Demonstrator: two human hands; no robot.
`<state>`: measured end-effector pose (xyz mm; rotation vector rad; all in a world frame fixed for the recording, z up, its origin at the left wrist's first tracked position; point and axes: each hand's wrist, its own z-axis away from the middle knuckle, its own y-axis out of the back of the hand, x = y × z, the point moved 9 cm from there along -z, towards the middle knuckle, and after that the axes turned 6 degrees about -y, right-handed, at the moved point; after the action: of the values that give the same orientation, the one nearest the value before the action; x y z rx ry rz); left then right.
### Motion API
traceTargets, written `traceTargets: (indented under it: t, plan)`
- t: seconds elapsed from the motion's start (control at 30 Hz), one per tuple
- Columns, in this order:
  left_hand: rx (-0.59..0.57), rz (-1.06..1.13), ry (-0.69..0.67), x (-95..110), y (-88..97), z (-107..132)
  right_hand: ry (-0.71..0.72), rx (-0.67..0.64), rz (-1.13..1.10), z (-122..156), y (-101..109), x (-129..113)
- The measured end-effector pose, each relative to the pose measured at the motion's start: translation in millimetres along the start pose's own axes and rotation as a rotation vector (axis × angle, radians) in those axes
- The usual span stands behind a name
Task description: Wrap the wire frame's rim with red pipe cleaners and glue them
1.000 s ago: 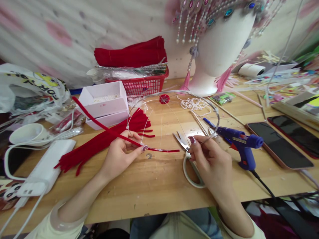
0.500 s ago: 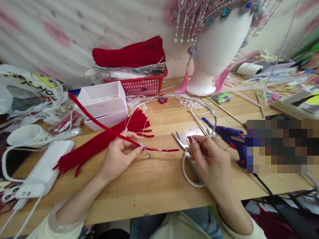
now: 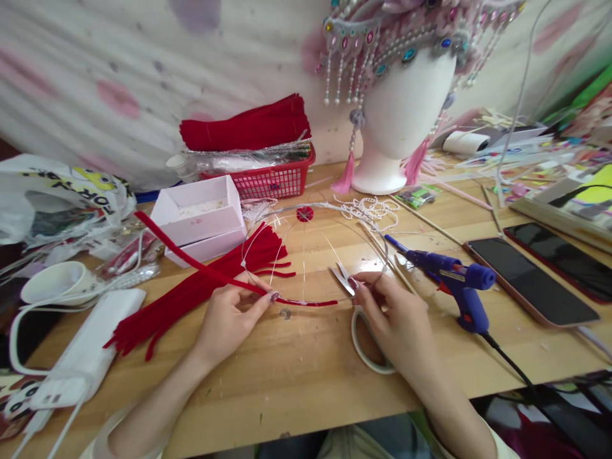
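My left hand (image 3: 229, 315) is closed in a pinch on a long red pipe cleaner (image 3: 191, 258) where it meets the near rim of a silver wire fan-shaped frame (image 3: 306, 245). The red strand runs on along that rim to the right. My right hand (image 3: 394, 322) pinches the frame's right end, just above white-handled scissors (image 3: 361, 319) that lie on the wooden table (image 3: 296, 363). The frame's wire spokes meet at a small red disc (image 3: 305, 213) at its far side.
A bundle of red pipe cleaners (image 3: 191, 290) lies left of the frame. Behind are a white box (image 3: 203, 213), a red basket (image 3: 272, 172) and a white mannequin head with a beaded headdress (image 3: 406, 95). A blue glue gun (image 3: 452, 280) and two phones (image 3: 530, 277) lie right. A power bank (image 3: 81, 357) sits left.
The view has tilted and shifted a little. My right hand has moved left along the frame's rim toward the scissor blades, and the frame sits lower. My left hand keeps its pinch.
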<state>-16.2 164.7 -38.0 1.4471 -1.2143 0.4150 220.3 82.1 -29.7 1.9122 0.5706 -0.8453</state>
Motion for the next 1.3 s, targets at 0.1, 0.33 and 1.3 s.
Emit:
traceTargets:
  t: [0.1, 0.33, 1.3]
  plan:
    - [-0.029, 0.038, 0.014, -4, -3.7, 0, -0.046, -0.021, 0.004, -1, -2, 6]
    - [-0.044, 0.089, 0.067, -9, -6.3, 3, -0.076, -0.025, -0.024, -2, -1, 6]
    - [0.036, 0.001, 0.059, -6, 1.7, 5, 0.045, -0.404, 1.108, -65, -22, 2]
